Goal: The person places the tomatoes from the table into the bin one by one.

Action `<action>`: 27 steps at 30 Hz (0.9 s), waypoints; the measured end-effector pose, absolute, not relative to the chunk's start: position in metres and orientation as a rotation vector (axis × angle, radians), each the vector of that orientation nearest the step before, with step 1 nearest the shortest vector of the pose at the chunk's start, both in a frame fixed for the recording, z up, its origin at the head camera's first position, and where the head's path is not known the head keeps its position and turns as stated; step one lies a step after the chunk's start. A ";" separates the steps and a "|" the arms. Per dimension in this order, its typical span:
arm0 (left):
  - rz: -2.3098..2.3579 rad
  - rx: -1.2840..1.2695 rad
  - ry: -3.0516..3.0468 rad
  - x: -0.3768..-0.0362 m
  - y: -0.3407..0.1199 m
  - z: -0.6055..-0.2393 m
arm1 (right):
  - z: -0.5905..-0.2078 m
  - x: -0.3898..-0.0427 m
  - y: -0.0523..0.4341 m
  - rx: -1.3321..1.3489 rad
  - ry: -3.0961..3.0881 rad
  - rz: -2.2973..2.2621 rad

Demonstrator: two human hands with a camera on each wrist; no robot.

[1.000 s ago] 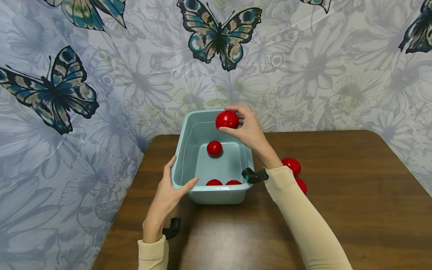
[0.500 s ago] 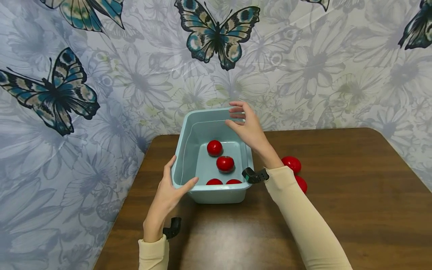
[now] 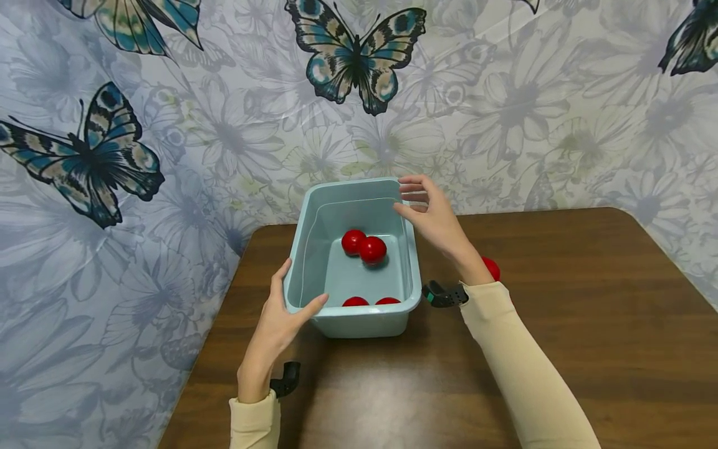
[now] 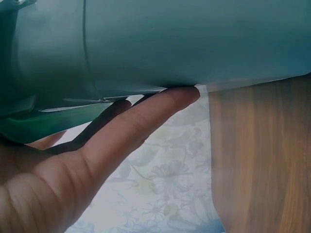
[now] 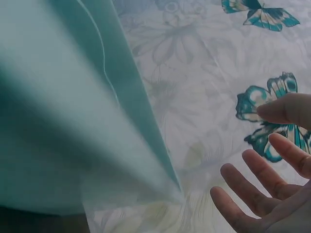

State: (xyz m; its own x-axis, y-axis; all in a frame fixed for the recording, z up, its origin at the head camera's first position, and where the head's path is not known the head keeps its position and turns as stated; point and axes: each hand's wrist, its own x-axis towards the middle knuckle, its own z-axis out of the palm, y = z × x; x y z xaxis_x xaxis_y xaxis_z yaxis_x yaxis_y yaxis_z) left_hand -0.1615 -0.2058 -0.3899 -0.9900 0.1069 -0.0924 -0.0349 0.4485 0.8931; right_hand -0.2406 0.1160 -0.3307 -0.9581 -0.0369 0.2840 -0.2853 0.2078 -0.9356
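A pale blue-green plastic basin [image 3: 359, 315] stands on the table. My left hand [image 3: 279, 330] rests against it, its fingers lying straight along the outer left wall and its thumb reaching over the near-left corner; the left wrist view shows the index finger [image 4: 146, 119] against the wall. My right hand [image 3: 434, 218] hangs beside the far-right rim, fingers spread, holding nothing. Inside the basin, two shiny red tomato-like rounds, one behind [image 3: 353, 242] and one in front [image 3: 373, 251], sit close together. Two more reds [image 3: 356, 302] lie partly hidden behind the near wall.
Another red round [image 3: 491, 268] is on the brown wooden table [image 3: 589, 324], mostly hidden behind my right wrist. A wall covering with butterflies [image 3: 359, 62] and pale flowers rises right behind the table's far edge.
My right hand let go of a red round, which dropped into the basin and rolled toward the one in the middle. The hand then drew back rightward over the rim; the left hand stayed put.
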 end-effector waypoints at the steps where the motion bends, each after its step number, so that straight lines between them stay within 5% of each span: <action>1: 1.579 0.062 2.557 -0.162 -0.206 -0.390 | -0.333 -0.240 0.120 0.306 -2.278 1.835; 27: 1.551 0.069 2.568 -0.163 -0.206 -0.390 | -0.445 -0.180 0.252 0.033 -2.765 1.441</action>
State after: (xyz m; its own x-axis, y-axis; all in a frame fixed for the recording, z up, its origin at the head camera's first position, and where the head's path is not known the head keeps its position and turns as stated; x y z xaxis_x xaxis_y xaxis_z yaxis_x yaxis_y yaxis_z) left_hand -0.1626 -0.2059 -0.3900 -0.9891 0.1118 -0.0963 -0.0333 0.4671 0.8836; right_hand -0.1802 0.2522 -0.4445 -0.9995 -0.0081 0.0304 -0.0296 0.5727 -0.8193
